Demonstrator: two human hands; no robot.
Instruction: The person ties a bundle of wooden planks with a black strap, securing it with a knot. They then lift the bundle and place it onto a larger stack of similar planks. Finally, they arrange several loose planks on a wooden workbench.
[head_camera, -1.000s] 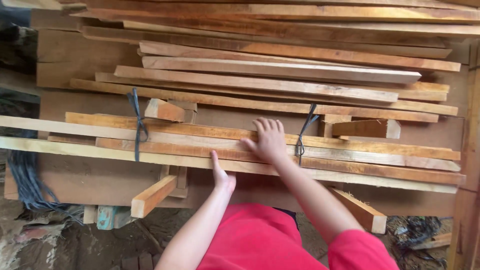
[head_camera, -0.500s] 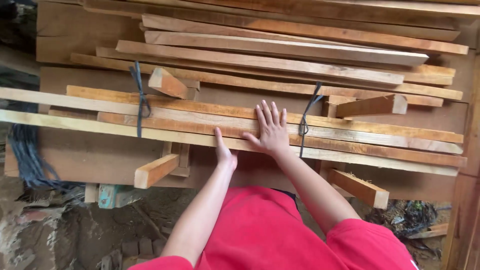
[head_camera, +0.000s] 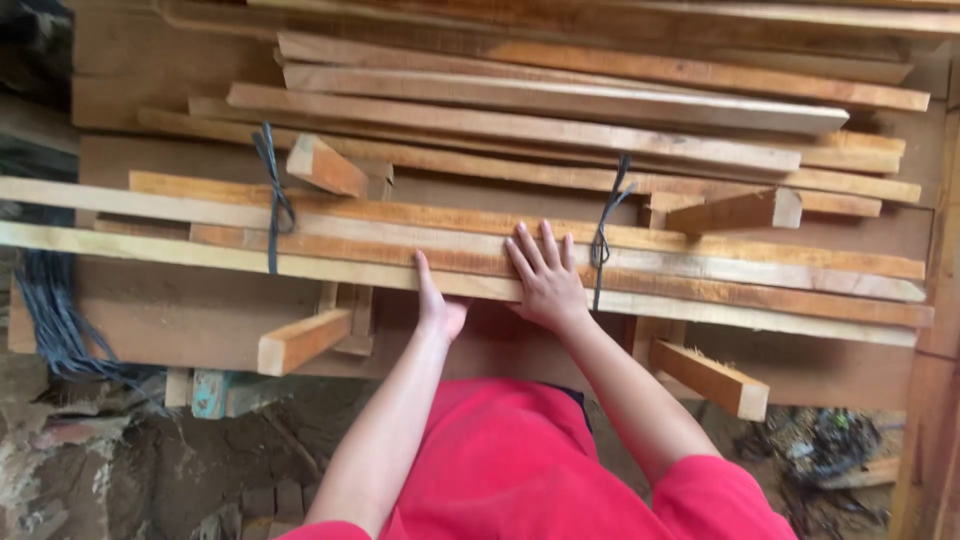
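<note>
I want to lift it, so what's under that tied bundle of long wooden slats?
Under the tied bundle of long wooden slats: short wooden support blocks and a brown board. The left hand grips beneath; its fingers are hidden.

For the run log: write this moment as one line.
left hand: under bundle edge | right hand: flat on tied slat bundle | black ties: on

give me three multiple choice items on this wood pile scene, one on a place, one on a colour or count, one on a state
1. Where does the right hand lie?
A. flat on the bundled slats
B. on the ground
C. on the loose top planks

2. How many dark ties bind the bundle?
A. none
B. two
C. five

3. How is the left hand placed?
A. hanging free
B. holding a saw
C. at the bundle's near edge, thumb up over it

Answers: 1 A, its fingers spread on the slats; 2 B, one left, one by the right hand; 3 C, its thumb sticks up the edge.
</note>
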